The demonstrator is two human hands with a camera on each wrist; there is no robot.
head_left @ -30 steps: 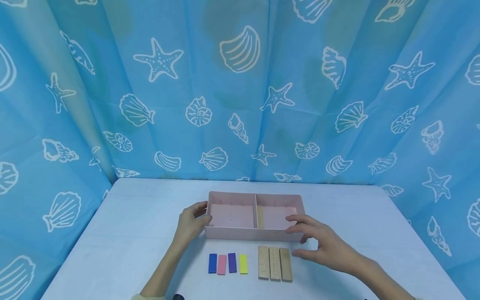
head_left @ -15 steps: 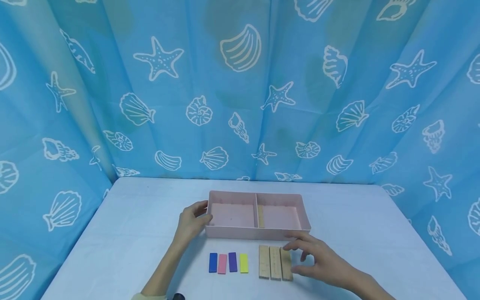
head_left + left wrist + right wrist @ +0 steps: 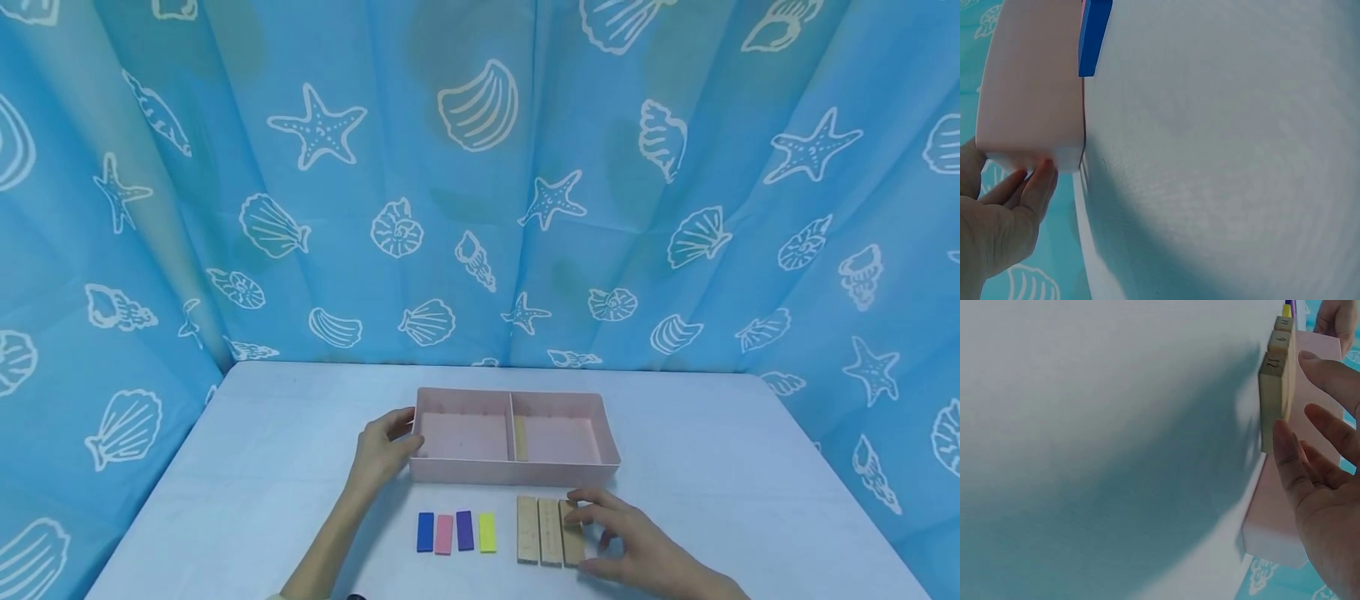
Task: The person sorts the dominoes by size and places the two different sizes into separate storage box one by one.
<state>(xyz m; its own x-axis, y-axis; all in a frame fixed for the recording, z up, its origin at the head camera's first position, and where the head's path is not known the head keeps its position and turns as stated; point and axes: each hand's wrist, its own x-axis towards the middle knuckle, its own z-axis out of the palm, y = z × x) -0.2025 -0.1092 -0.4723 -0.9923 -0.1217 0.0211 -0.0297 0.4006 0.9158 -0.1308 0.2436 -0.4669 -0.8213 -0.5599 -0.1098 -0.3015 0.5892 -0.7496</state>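
Note:
My left hand [image 3: 382, 454] holds the left end wall of a pink two-compartment box [image 3: 487, 472], thumb over the rim and fingers outside. In the left wrist view, the fingertips lie against the box's end. My right hand [image 3: 626, 537] is at the rightmost of three wooden blocks, its fingers spread and loosely bent. That rightmost block [image 3: 572, 533] lies beside the middle block [image 3: 550, 533] and the left block [image 3: 527, 531]. In the right wrist view, the thumb overlaps the block marked 12 [image 3: 1272, 403]; whether it touches is unclear. Another wooden piece [image 3: 521, 439] sits against the divider in the right compartment.
Left of the wooden blocks lie a blue block [image 3: 425, 532], a pink block [image 3: 444, 534], a purple block [image 3: 465, 531] and a yellow block [image 3: 487, 532]. A white cloth covers the table [image 3: 712, 450]. A blue shell-patterned curtain [image 3: 480, 192] encloses the back and sides.
My right hand has come down from the box's right front edge to the rightmost wooden block. The left hand keeps its place on the box. The head view shifts slightly.

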